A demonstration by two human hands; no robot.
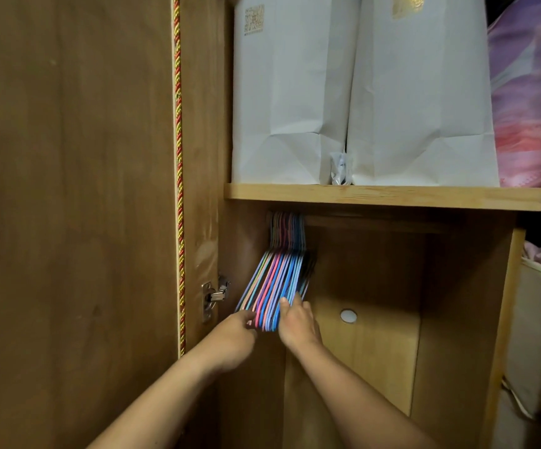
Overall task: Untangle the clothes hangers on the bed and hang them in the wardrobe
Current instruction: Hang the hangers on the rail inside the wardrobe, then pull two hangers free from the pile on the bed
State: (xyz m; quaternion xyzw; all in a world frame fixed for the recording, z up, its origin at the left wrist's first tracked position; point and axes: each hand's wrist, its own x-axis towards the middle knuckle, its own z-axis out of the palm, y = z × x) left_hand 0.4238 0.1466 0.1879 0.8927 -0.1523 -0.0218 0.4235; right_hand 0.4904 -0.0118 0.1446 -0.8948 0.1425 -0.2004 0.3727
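Left hand [235, 335] pinches lower left ends of bunched thin hangers, blue, pink, purple and black [277, 286]. Right hand [298, 322] rests on bunch's right side, fingers curled over blue ones. Hanger hooks sit on dark rail [359, 218] at far left of brown wooden wardrobe [457, 303], just under light wooden shelf [392, 196]. On shelf: two white paper bags [295, 92] side by side, pink-purple bedding [531, 102] beside them. Open door [68, 157] at left, with red-gold cord [178, 157] and metal hinge [212, 298].
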